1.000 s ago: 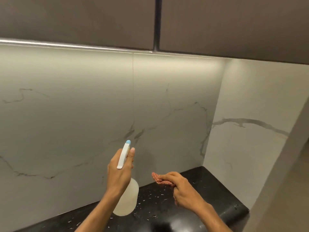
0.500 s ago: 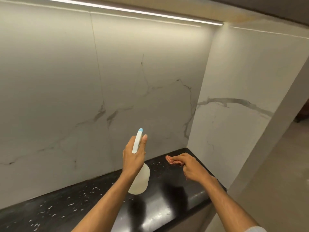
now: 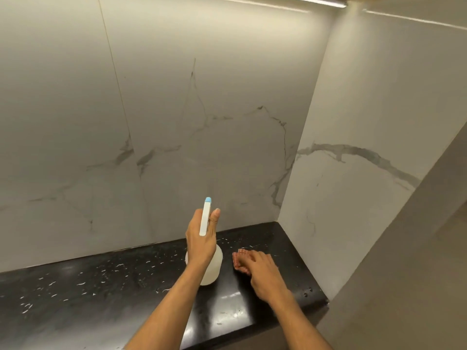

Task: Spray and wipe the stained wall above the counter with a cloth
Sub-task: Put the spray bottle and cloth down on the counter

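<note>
My left hand [image 3: 201, 245] grips a white spray bottle [image 3: 213, 270] by its neck, with the blue-tipped nozzle pointing up toward the marble wall [image 3: 192, 137]. The bottle hangs just above the black counter [image 3: 101, 294]. My right hand [image 3: 260, 267] lies low on the counter to the right of the bottle, over a reddish checked cloth [image 3: 238, 258], and only the cloth's left edge shows. The wall is pale with grey veins, and I cannot make out a clear stain on it.
A side wall [image 3: 366, 122] closes the counter on the right, forming a corner. A light strip [image 3: 316, 2] runs along the top. The counter's front edge [image 3: 298, 315] is rounded, with grey floor or cabinet surface beyond at the right.
The view has tilted down and shifted right, so the upper cabinets have left the frame. My right hand has dropped from mid-air onto the counter with the cloth. The bottle stays raised.
</note>
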